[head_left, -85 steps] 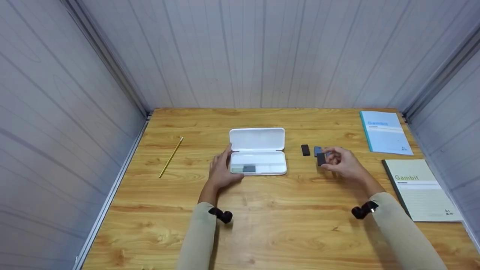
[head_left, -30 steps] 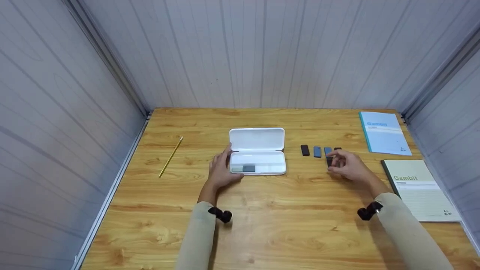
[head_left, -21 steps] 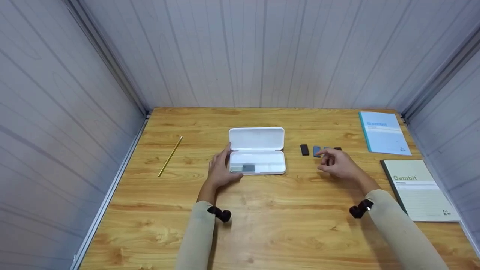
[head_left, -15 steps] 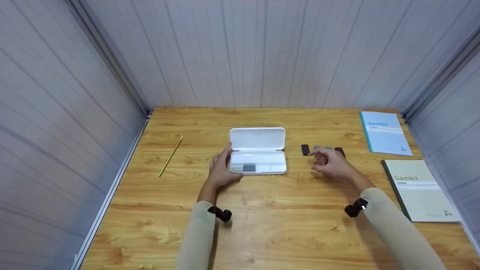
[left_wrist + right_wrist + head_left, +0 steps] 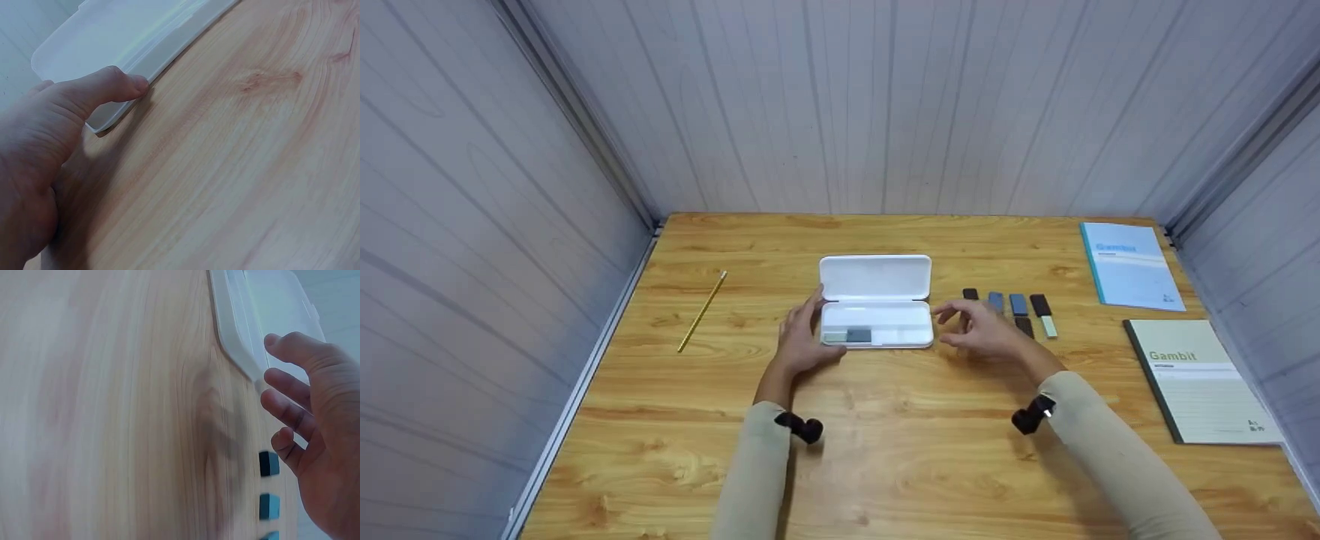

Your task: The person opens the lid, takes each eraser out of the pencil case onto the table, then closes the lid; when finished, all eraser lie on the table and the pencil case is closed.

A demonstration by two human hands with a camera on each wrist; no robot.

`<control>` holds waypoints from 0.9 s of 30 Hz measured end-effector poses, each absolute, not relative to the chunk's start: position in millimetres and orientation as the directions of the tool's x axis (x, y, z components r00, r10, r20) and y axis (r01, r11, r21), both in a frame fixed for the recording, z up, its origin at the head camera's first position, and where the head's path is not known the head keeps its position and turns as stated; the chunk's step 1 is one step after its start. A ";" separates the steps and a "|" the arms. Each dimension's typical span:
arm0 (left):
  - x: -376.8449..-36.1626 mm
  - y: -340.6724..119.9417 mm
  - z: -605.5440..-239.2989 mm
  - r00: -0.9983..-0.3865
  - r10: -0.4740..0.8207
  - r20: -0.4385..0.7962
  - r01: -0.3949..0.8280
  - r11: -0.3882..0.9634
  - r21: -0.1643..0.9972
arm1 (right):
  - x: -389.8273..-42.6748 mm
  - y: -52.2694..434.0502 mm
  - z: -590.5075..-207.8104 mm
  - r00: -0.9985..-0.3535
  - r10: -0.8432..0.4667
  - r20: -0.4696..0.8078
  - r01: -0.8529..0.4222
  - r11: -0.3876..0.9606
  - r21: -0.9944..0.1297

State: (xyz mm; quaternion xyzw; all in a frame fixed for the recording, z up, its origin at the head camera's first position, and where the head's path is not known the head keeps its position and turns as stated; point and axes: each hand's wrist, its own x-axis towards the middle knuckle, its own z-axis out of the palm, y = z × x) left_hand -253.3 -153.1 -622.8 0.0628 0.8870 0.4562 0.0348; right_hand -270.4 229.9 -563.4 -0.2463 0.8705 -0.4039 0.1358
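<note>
A white case [image 5: 876,327] lies open at the table's middle, its lid [image 5: 874,277] folded back. A grey eraser [image 5: 856,336] and a pale one sit in its left end. My left hand [image 5: 802,339] rests at the case's left end, and in the left wrist view its thumb [image 5: 115,84] touches the case's corner [image 5: 107,115]. My right hand [image 5: 976,332] hovers empty just right of the case with relaxed, spread fingers [image 5: 287,382]. Behind it lies a row of small erasers: black [image 5: 970,294], blue [image 5: 996,301], blue [image 5: 1018,304], black [image 5: 1039,304].
A dark eraser [image 5: 1024,326] and a pale green one [image 5: 1048,326] lie in front of the row. A yellow pencil [image 5: 702,313] lies at the left. A blue notebook [image 5: 1131,265] and a green-titled notebook [image 5: 1200,379] lie at the right. Panel walls enclose the table.
My right hand set the dark eraser down by the row, let go, and moved left toward the case's right end. The left hand and the case stayed put.
</note>
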 end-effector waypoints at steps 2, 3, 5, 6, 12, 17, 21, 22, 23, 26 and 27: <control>-253.6 -153.0 -622.9 -0.990 0.142 -0.006 0.079 0.583 0.808 | -270.5 221.3 -562.8 -0.835 -0.548 -0.045 -0.314 0.543 -0.779; -253.8 -153.0 -622.9 -0.990 0.142 -0.008 0.077 0.586 0.807 | -270.8 217.2 -562.8 -0.831 -0.554 -0.048 -0.313 0.538 -0.783; -253.6 -152.8 -622.1 -0.990 0.141 -0.016 0.071 0.587 0.806 | -271.0 209.2 -562.1 -0.825 -0.563 -0.049 -0.319 0.537 -0.781; -253.4 -152.7 -621.7 -0.990 0.141 -0.017 0.070 0.587 0.807 | -271.2 205.3 -562.0 -0.821 -0.568 -0.045 -0.326 0.534 -0.780; -252.5 -152.3 -620.6 -0.990 0.138 -0.011 0.071 0.575 0.815 | -272.4 181.4 -559.7 -0.805 -0.592 -0.047 -0.341 0.525 -0.780; -252.1 -152.3 -620.8 -0.991 0.132 -0.011 0.068 0.581 0.811 | -272.9 163.7 -559.3 -0.794 -0.605 -0.057 -0.345 0.526 -0.777; -252.4 -151.5 -619.4 -0.991 0.129 -0.024 0.056 0.582 0.811 | -273.6 152.4 -561.2 -0.776 -0.629 -0.047 -0.369 0.513 -0.775; -252.6 -151.4 -619.3 -0.991 0.129 -0.026 0.054 0.581 0.812 | -273.9 149.8 -562.0 -0.769 -0.638 -0.038 -0.380 0.504 -0.776; -252.9 -151.2 -619.5 -0.991 0.130 -0.024 0.057 0.582 0.811 | -274.1 147.1 -562.8 -0.762 -0.647 -0.027 -0.392 0.495 -0.776; -253.3 -151.1 -620.3 -0.991 0.131 -0.019 0.062 0.581 0.811 | -274.4 140.0 -565.4 -0.742 -0.670 0.004 -0.430 0.473 -0.769; -253.3 -151.0 -620.5 -0.991 0.133 -0.016 0.064 0.580 0.812 | -274.3 137.8 -566.4 -0.738 -0.674 0.005 -0.433 0.468 -0.770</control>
